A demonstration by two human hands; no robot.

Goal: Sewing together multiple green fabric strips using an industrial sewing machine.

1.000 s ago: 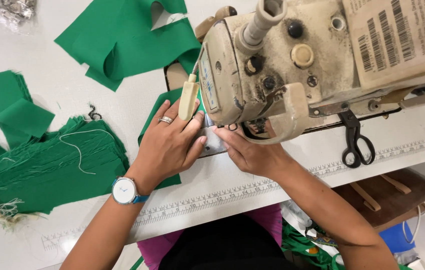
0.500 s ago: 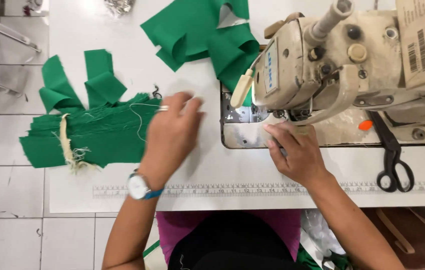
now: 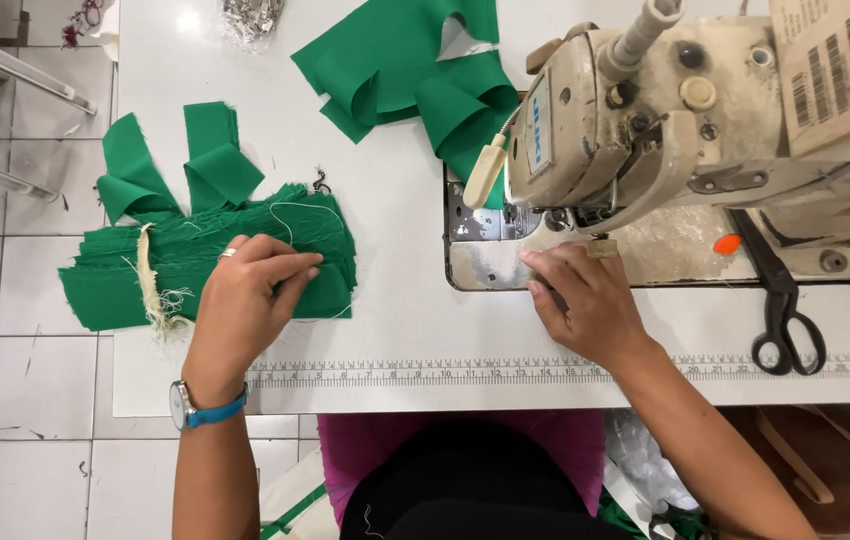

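Left hand (image 3: 245,300) rests fingers-down on stacked green fabric pieces (image 3: 205,260). Right hand (image 3: 585,300) lies flat on sewing machine (image 3: 665,130) bed, near needle.
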